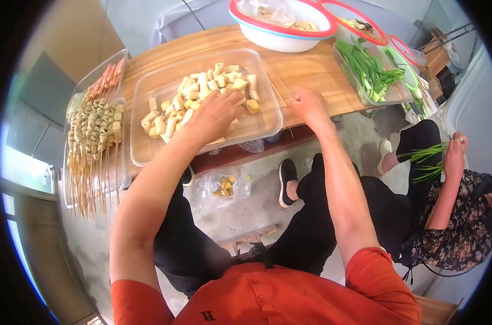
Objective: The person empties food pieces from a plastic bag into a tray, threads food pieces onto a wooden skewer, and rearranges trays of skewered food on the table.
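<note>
My left hand (216,112) reaches into a clear plastic tray (140,108) of pale yellow tofu pieces (176,105). Its fingers are bent and slightly apart over the pile, touching pieces; the fingertips are partly hidden. My right hand (309,106) is closed just past the tray's right edge, pinching a thin bamboo skewer (278,79). Another thin stick lies close to it by the tray rim. To the left, a second clear tray (124,181) holds many loaded skewers (91,132), their bare sticks hanging over the near side.
Pink sausage skewers (111,76) lie at the far left. A red-rimmed basin (284,43) stands at the back, and a tray of leafy greens (370,73) at the right. A seated person's hand (455,154) holds green stalks. A plastic bag (224,187) sits on the floor.
</note>
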### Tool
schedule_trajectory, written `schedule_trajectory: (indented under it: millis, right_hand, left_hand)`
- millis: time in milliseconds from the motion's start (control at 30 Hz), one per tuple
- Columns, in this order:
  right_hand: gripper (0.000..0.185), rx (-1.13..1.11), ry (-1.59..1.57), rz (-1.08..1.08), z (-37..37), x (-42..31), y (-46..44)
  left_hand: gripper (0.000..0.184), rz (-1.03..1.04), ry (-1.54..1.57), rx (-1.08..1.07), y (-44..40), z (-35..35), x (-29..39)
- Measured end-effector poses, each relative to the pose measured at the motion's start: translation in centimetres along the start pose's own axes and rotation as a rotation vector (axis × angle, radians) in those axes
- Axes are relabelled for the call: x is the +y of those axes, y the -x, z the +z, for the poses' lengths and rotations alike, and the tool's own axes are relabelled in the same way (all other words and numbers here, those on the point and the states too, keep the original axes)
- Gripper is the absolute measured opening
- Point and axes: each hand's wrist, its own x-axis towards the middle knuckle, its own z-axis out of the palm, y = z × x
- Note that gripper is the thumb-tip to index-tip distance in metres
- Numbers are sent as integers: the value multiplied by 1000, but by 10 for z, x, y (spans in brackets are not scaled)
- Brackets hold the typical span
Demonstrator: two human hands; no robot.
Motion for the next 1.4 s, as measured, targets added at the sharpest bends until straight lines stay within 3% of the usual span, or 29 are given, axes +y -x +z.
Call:
schedule_trajectory:
  millis: [67, 133, 233, 267, 333, 633, 700, 767, 833, 867, 1067, 1200, 1300, 1400]
  right_hand:
    - [17, -31, -129, 18, -5, 7, 5]
    - [12, -94, -489, -27, -7, 11, 10]
    - [10, -126, -607, 37, -17, 2, 17]
    - [10, -129, -611, 34, -19, -1, 18]
    - [11, -257, -981, 46, -23, -6, 19]
    - [18, -481, -1359, -91, -18, -55, 44]
    - [18, -517, -1390, -112, -18, -69, 56]
    - [18, -538, -1482, -148, -14, -80, 68]
    - [18, -547, -1484, -156, -4, -81, 72]
    - [18, -543, -1481, -161, -1, -80, 73]
    - [17, -592, -1512, -201, -3, -78, 78]
    - [17, -626, -1431, -208, -1, -80, 79]
    - [17, -629, -1487, -213, 0, -76, 77]
    - [17, -616, -1517, -247, -2, -74, 73]
  left_hand:
    - [18, -72, -48, 32, -3, 8, -9]
    - [16, -147, -95, 61, -6, 6, -18]
    - [17, -258, -219, 136, -7, -4, -36]
    - [19, -348, -157, 197, -5, -6, -42]
    - [27, -519, -7, 278, 0, -13, -55]
    - [35, -696, 117, 366, 44, -52, -89]
    - [35, -860, 86, 280, 59, -55, -94]
    - [43, -873, 80, 255, 79, -51, -109]
    - [60, -868, 248, 89, 88, -51, -112]
    - [81, -911, 339, -89, 91, -51, -115]
    - [95, -691, 306, -274, 90, -31, -116]
    - [92, -623, 209, -204, 67, -24, -97]
    - [82, -698, 462, -137, 46, -14, -85]
    - [60, -660, 637, 225, 33, -9, -74]
